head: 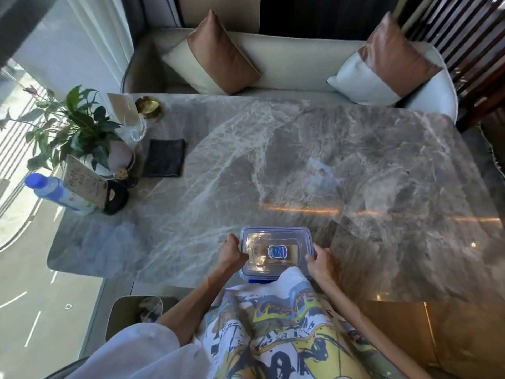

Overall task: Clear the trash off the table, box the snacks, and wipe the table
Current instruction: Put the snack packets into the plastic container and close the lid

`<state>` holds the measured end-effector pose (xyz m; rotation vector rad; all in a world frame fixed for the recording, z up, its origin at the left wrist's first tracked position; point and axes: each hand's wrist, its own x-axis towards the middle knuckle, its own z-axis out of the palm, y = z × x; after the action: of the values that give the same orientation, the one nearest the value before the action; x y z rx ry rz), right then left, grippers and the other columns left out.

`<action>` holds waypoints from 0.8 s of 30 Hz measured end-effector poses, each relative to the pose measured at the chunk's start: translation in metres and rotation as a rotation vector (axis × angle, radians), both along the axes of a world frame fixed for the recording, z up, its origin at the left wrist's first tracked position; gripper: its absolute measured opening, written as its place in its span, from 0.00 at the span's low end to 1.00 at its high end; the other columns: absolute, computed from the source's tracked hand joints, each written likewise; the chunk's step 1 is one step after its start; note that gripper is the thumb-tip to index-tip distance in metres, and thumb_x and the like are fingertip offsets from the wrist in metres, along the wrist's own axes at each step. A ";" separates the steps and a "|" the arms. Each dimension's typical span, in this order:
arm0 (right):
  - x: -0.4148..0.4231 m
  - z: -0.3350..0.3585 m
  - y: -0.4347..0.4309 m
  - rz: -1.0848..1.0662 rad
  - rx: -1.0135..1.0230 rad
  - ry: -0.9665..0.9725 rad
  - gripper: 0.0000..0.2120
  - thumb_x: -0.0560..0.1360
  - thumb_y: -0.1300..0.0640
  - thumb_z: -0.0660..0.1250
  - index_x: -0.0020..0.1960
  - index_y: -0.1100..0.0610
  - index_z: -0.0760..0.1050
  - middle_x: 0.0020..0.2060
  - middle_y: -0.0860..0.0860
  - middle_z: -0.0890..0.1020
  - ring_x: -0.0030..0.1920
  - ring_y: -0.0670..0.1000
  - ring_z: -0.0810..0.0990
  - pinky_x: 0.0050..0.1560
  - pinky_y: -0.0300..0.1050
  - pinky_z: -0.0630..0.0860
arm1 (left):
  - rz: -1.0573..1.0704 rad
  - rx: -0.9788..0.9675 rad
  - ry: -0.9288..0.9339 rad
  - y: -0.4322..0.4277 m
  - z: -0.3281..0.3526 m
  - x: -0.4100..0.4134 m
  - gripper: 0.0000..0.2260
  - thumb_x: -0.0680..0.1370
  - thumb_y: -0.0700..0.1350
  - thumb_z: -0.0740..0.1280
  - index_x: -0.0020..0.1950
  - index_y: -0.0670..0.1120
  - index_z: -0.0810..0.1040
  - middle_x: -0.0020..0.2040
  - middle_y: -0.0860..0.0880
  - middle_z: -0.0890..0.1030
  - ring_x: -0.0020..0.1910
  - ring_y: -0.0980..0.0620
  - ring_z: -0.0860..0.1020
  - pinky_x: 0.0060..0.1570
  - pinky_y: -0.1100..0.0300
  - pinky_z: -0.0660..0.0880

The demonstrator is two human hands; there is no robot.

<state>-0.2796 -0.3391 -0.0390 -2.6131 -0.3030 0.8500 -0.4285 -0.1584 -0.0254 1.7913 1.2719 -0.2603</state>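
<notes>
**Marble table (314, 160), lidded snack box (297, 236) held at both ends**

Grey veined stone fills most of the head view. The clear snack box, with its blue-edged lid on, sits at the near edge of the table, right in front of the person. A packet with a blue label (276, 252) shows through the lid. The left hand (231, 253) is at the box's left end, its grip curled tight against the rim there. The right hand (322, 262) is at the right end, its grip clamped over that edge.

A folded dark cloth (164, 157) lies flat on the far left part of the table, well apart from the box. Beside it, along the window edge, stand a leafy plant (71, 124), a glass (136, 129), a brass dish (149, 105), a card sign (84, 181) and a blue-capped bottle (52, 190). Beyond the table stands a pale sofa (287, 64) with two cushions. A bin (120, 324) stands on the floor below the near left corner; what it holds is too blurred to tell.
</notes>
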 end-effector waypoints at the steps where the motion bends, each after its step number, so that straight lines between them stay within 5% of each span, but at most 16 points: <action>1: 0.000 0.001 0.000 -0.010 0.001 0.010 0.19 0.78 0.58 0.64 0.69 0.59 0.73 0.61 0.64 0.75 0.62 0.62 0.76 0.62 0.50 0.71 | 0.000 -0.004 -0.003 0.000 -0.001 0.000 0.14 0.71 0.35 0.69 0.50 0.42 0.66 0.57 0.36 0.75 0.56 0.38 0.75 0.52 0.49 0.72; 4: -0.002 0.008 0.000 0.034 -0.049 0.015 0.26 0.80 0.56 0.63 0.76 0.58 0.63 0.70 0.61 0.69 0.69 0.61 0.70 0.68 0.53 0.69 | -0.048 0.032 0.016 -0.005 -0.001 0.000 0.18 0.72 0.35 0.66 0.61 0.38 0.68 0.61 0.36 0.71 0.61 0.37 0.71 0.60 0.50 0.69; 8: -0.006 0.021 0.001 0.449 -0.072 -0.320 0.39 0.76 0.60 0.68 0.80 0.52 0.50 0.78 0.54 0.57 0.75 0.58 0.62 0.69 0.51 0.69 | -0.268 0.211 0.112 -0.010 0.003 0.010 0.32 0.71 0.40 0.66 0.73 0.45 0.59 0.69 0.39 0.64 0.70 0.37 0.63 0.69 0.45 0.64; 14: -0.019 0.021 0.023 0.674 -0.103 -0.120 0.39 0.77 0.69 0.63 0.79 0.45 0.50 0.80 0.54 0.42 0.78 0.63 0.37 0.79 0.55 0.52 | -0.654 0.432 0.073 0.006 -0.001 0.052 0.25 0.79 0.55 0.63 0.74 0.50 0.63 0.74 0.45 0.66 0.74 0.44 0.60 0.72 0.48 0.58; 20: -0.017 0.020 0.035 0.676 -0.222 -0.117 0.37 0.78 0.67 0.61 0.79 0.43 0.51 0.80 0.55 0.43 0.78 0.66 0.37 0.79 0.56 0.49 | -0.901 0.048 0.169 0.031 -0.007 0.107 0.33 0.77 0.58 0.65 0.77 0.46 0.60 0.75 0.45 0.68 0.73 0.45 0.68 0.73 0.49 0.62; 24: -0.018 0.020 0.036 0.669 -0.239 -0.095 0.38 0.79 0.66 0.61 0.78 0.40 0.49 0.80 0.55 0.43 0.77 0.67 0.38 0.79 0.57 0.49 | -0.834 -0.048 0.154 0.033 -0.018 0.115 0.28 0.76 0.53 0.70 0.71 0.42 0.70 0.69 0.41 0.74 0.67 0.42 0.73 0.67 0.52 0.69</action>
<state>-0.2977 -0.3031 -0.0187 -2.8003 -1.2167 1.0084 -0.3140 -0.1254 -0.0430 2.2055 0.5366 -0.8920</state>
